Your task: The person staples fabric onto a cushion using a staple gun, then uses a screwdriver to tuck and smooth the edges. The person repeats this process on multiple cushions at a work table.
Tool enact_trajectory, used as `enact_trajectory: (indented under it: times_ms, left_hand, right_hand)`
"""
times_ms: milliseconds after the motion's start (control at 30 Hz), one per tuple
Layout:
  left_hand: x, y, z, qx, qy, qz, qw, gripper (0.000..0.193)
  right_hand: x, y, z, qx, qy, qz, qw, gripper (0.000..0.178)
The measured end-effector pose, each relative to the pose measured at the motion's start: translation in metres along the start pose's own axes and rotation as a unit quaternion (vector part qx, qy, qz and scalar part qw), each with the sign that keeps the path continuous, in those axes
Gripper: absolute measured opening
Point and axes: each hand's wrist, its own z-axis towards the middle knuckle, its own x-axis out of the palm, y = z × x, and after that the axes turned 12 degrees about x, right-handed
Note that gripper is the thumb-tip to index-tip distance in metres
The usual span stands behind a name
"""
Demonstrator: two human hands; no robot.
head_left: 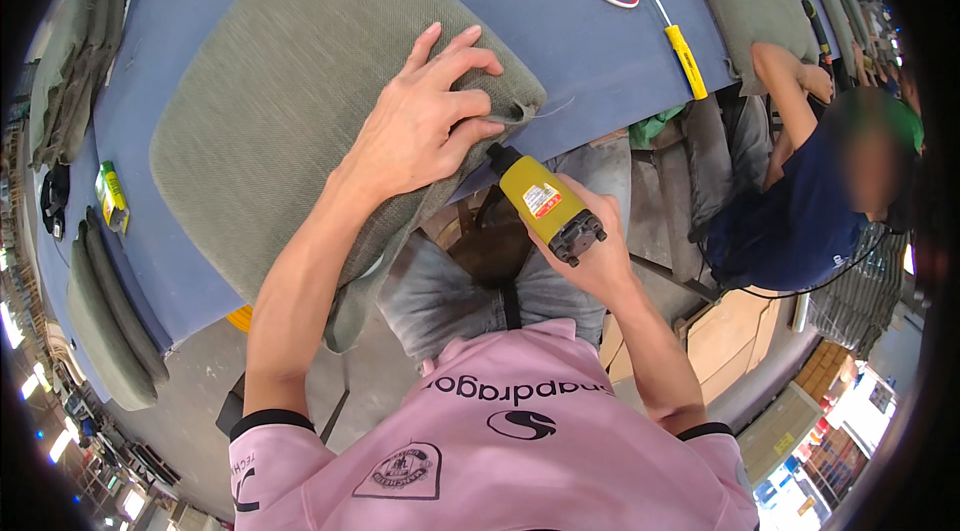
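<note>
My left hand flat, fingers spread, pinning grey cushion corner at bench edge | my right hand wrapped around yellow staple gun, nose just below that corner | risk: fingertips near nose; fabric may slip if pressure eases.

The scene is bright and evenly lit from overhead, colours clear on the blue table and the grey-green cushion, with only soft, short shadows under the left hand and beneath the table edge; small glaring light spots sit at the lower left and lower right rim. Fisheye distortion bends the table edges strongly toward a black circular border; the centre is sharp, the rim is smeared, and a nearby person's face is blurred out.
</note>
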Motion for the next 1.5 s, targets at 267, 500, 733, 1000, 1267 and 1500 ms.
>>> enact_trajectory:
  times_ms: [267,500,733,1000,1267,1500]
  left_hand:
    - [0.005,-0.001,0.0,-0.006,0.003,-0.006,1.0,0.024]
    - [-0.025,-0.011,-0.006,0.039,0.069,0.021,0.997,0.029]
    - [-0.013,-0.006,-0.016,0.003,0.024,-0.039,0.999,0.033]
    - [-0.009,-0.009,-0.019,-0.002,0.018,-0.045,0.999,0.029]
    - [-0.013,-0.004,-0.016,-0.001,0.028,-0.043,0.999,0.03]
    - [-0.013,-0.004,-0.015,0.005,0.01,-0.05,0.999,0.032]
  right_hand:
    - [0.005,-0.004,0.0,-0.011,-0.01,-0.083,0.996,0.046]
    - [0.005,-0.012,-0.012,0.026,-0.007,0.021,0.999,0.054]
    - [0.023,-0.036,-0.021,-0.008,-0.067,-0.064,0.996,0.056]
    - [0.01,0.009,-0.013,0.004,-0.025,-0.031,0.999,0.05]
    - [0.017,-0.004,-0.011,0.01,-0.047,-0.046,0.998,0.054]
    - [0.018,-0.004,-0.026,0.037,-0.03,-0.097,0.994,0.058]
